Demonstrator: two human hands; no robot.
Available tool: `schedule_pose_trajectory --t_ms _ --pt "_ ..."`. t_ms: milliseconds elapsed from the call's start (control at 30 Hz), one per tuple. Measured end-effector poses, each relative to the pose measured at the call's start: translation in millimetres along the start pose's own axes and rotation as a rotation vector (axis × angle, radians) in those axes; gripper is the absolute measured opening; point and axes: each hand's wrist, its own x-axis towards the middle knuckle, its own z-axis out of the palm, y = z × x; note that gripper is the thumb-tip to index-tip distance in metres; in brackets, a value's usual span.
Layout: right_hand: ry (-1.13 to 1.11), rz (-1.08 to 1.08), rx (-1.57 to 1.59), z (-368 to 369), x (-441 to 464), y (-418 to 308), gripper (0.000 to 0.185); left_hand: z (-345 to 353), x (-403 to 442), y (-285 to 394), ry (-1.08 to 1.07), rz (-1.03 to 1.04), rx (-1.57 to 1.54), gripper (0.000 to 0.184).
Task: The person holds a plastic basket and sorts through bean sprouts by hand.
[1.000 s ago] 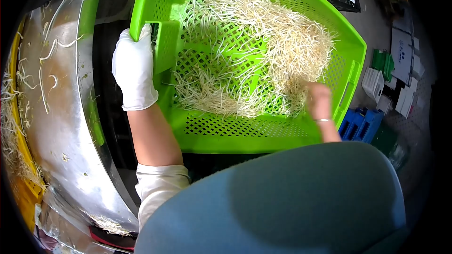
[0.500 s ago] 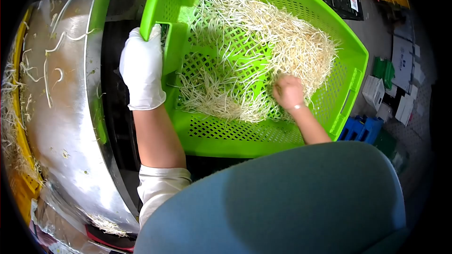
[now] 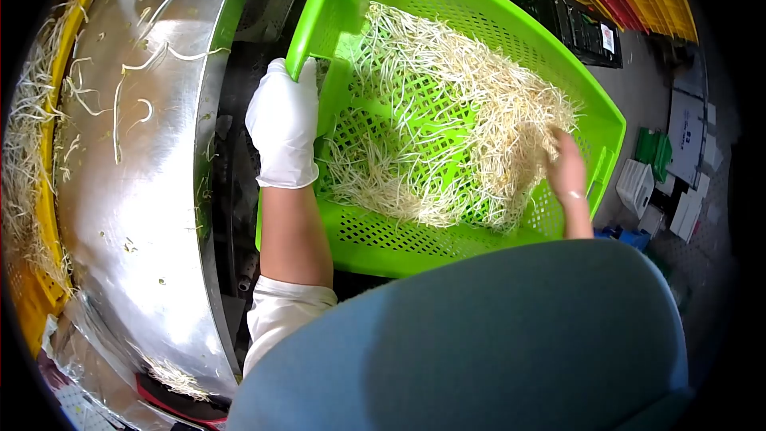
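The sprouts (image 3: 515, 100) lie in the green crate (image 3: 375, 260), banked thickly along its far side and right end, with a thinner patch near the lower left and bare mesh between. They look light, limp and probably damp, so they should tangle and cling together; the thin stems would likely snap or bruise under a hard squeeze, and a loose scoop from beneath suits them better than a pinch. The crate seems stiff plastic, fairly light for its bulk, best held by its rim or end grips. There the gloved left hand (image 3: 284, 124) clasps the left end's edge. The bare right hand (image 3: 566, 166) is at the sprouts near the right end, its fingertips blurred among them; whether they pinch any, I cannot tell. A white label (image 3: 608, 38) on a black crate (image 3: 581, 32) and dark characters on a pale box (image 3: 685, 134) are too small to read.
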Motion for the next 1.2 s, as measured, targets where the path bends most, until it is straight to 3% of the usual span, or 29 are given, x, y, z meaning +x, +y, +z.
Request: schedule_pose_trajectory --t_ms 67,200,267,333,400,467,533,567,667,700,800,867,933,967,1067,1133,1200 --pt "0.053 -0.306 0.087 37 52 -52 0.046 0 0 -1 0.008 0.003 0.007 0.033" --pt "0.14 -0.357 0.091 77 119 -111 0.051 3 0 -3 0.012 0.001 -0.007 0.032" --pt "-0.002 -0.194 -0.098 92 119 -114 0.052 2 -1 -2 0.029 0.011 0.025 0.033" --pt "-0.218 -0.221 -0.336 87 79 -119 0.051 4 -2 -3 0.108 0.043 0.033 0.034" --pt "-0.508 -0.243 -0.31 69 33 -133 0.053 4 -2 -4 0.12 0.047 0.066 0.036" --pt "-0.533 -0.29 -0.22 70 29 -125 0.05 4 -1 -3 0.088 0.016 0.051 0.036" --pt "-0.287 -0.191 -0.025 69 54 -126 0.046 5 -1 -3 0.086 0.015 0.05 0.036" --pt "-0.001 -0.322 -0.002 82 76 -118 0.042 5 0 -3 0.083 0.012 0.045 0.035" --pt "0.208 -0.321 -0.048 100 122 -124 0.045 3 -2 -2 0.073 0.024 0.037 0.034" --pt "0.206 -0.328 -0.037 103 118 -126 0.045 3 -1 -3 0.069 0.021 0.031 0.033" --pt "-0.142 -0.326 -0.112 104 73 -129 0.048 1 -2 -1 0.051 -0.01 0.045 0.033" --pt "-0.22 -0.444 -0.228 96 35 -133 0.044 0 -3 0 0.072 -0.006 0.05 0.033" --pt "-0.29 -0.386 0.024 87 26 -137 0.037 1 -2 0 0.073 0.022 0.061 0.033" --pt "-0.286 -0.387 0.025 85 33 -141 0.037 2 -2 -2 0.093 0.044 0.064 0.033" --pt "0.056 -0.42 0.196 92 82 -174 0.016 0 -3 -1 0.058 0.002 0.029 0.033" --pt "0.155 -0.522 0.281 112 112 -194 0.019 1 0 -3 0.062 0.014 0.051 0.033" --pt "0.19 -0.462 0.237 129 124 -206 0.021 2 1 -3 0.061 0.023 0.07 0.033"
